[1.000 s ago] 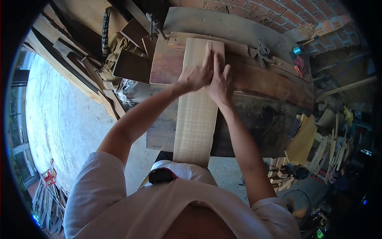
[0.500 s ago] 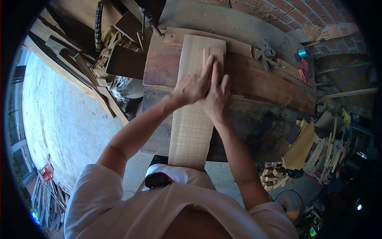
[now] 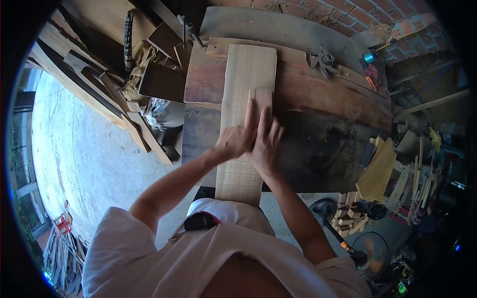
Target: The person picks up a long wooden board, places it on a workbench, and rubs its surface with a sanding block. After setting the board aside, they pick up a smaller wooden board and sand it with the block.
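Observation:
A long pale wooden board lies lengthwise from the workbench toward my body, its near end at my lap. On top of it is a small wooden block, slightly blurred, with both my hands behind and over it. My left hand has its index finger stretched forward along the block's left side, the other fingers curled. My right hand presses beside it, fingers pointing forward on the block. The hands touch each other at the thumbs. The block's lower part is hidden under the fingers.
At the bench's back right lie a metal star-shaped knob, a teal spool and a red-handled item. Planks lean at left. A standing fan and stacked wood offcuts are at lower right.
Both hands and the small block have slid along the board toward my body, away from its far end. The view has shifted slightly.

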`<action>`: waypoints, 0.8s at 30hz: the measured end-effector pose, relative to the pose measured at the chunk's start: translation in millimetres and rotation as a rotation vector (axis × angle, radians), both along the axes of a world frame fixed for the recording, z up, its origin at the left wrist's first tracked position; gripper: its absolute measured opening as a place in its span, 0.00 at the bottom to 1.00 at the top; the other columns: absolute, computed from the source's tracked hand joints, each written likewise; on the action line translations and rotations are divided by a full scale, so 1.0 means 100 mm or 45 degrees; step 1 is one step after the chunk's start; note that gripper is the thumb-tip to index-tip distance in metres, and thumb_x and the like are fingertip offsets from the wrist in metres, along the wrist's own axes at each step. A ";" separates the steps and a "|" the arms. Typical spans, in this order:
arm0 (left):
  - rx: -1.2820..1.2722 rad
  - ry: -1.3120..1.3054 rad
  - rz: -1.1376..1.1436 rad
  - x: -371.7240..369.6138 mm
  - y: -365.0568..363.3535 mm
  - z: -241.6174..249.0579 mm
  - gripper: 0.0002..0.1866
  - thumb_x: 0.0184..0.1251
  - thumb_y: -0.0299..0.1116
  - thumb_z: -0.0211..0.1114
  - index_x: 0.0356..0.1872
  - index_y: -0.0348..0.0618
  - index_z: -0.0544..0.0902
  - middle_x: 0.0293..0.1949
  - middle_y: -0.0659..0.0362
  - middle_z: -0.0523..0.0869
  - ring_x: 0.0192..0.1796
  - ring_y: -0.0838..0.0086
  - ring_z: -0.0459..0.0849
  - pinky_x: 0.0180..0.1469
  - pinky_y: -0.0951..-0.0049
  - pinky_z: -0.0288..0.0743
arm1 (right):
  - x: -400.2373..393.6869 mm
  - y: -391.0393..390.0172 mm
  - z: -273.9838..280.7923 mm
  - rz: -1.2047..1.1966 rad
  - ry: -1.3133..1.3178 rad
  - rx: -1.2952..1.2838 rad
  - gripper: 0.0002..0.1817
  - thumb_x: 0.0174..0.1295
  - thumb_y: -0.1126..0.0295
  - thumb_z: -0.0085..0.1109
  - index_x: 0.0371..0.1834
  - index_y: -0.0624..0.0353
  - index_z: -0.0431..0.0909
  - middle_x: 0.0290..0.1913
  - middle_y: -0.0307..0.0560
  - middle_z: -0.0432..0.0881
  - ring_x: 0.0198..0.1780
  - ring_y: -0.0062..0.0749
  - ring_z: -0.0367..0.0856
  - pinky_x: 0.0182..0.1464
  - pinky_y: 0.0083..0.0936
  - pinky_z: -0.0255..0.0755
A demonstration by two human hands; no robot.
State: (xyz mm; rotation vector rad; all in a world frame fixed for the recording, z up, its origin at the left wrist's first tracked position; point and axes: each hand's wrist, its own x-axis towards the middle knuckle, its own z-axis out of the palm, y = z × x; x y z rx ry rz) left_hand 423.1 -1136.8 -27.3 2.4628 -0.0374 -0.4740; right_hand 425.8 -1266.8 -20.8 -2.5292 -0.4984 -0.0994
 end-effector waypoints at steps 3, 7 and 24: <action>-0.011 0.216 0.000 -0.96 -0.19 0.06 0.49 0.73 0.46 0.52 0.75 0.31 0.26 0.27 0.36 0.86 0.28 0.41 0.85 0.33 0.46 0.79 | -0.82 -0.26 -0.02 0.103 0.075 -0.159 0.53 0.47 0.64 0.72 0.78 0.63 0.53 0.66 0.71 0.61 0.57 0.66 0.70 0.55 0.51 0.75; 0.045 0.214 0.080 -0.97 -0.14 0.02 0.51 0.72 0.48 0.53 0.75 0.31 0.27 0.28 0.37 0.86 0.28 0.43 0.86 0.31 0.49 0.80 | -0.65 -0.24 0.01 0.238 0.144 -0.105 0.51 0.47 0.65 0.71 0.77 0.58 0.56 0.65 0.69 0.61 0.57 0.64 0.71 0.50 0.48 0.78; 0.102 -0.125 0.055 0.51 0.75 -0.30 0.43 0.76 0.43 0.47 0.77 0.44 0.26 0.42 0.26 0.82 0.37 0.36 0.84 0.41 0.40 0.75 | 0.54 0.71 -0.07 0.019 -0.131 0.099 0.52 0.44 0.64 0.75 0.76 0.55 0.59 0.67 0.64 0.61 0.61 0.61 0.67 0.53 0.50 0.74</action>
